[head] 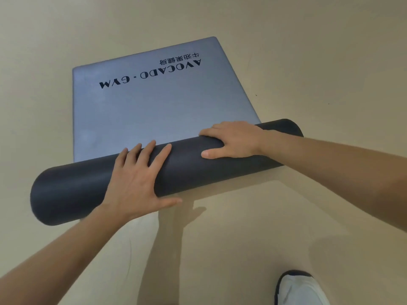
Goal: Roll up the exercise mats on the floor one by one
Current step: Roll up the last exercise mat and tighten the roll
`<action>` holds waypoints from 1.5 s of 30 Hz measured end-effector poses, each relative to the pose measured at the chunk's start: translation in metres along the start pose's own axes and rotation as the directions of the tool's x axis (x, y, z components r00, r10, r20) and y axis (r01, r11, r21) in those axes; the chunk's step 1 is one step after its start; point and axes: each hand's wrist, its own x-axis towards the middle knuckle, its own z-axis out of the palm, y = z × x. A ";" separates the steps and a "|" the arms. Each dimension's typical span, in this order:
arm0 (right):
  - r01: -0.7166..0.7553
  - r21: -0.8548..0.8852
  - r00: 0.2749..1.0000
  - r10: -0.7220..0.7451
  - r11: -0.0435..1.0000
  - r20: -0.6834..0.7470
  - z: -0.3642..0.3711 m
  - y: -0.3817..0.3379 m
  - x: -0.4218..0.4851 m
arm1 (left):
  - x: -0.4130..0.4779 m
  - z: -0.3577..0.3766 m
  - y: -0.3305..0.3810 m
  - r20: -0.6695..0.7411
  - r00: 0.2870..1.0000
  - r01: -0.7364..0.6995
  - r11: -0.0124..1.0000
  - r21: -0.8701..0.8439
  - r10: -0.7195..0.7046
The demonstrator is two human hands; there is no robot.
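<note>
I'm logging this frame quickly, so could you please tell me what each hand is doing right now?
Left hand: open, fingers straight, pressing on the mat roll.
Right hand: fingers curled over the mat roll, gripping it.

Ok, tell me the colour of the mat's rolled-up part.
The rolled-up part is dark charcoal grey, seen in the head view.

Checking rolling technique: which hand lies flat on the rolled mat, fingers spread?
The left hand: its fingers lie straight and spread on the rolled mat, while the right hand curls its fingers over the roll's far side.
</note>
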 end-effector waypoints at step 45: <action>-0.244 0.448 0.854 -0.029 0.860 0.520 0.048 -0.034 -0.046 | -0.061 -0.025 0.074 0.276 0.961 0.082 0.945 -0.316 0.008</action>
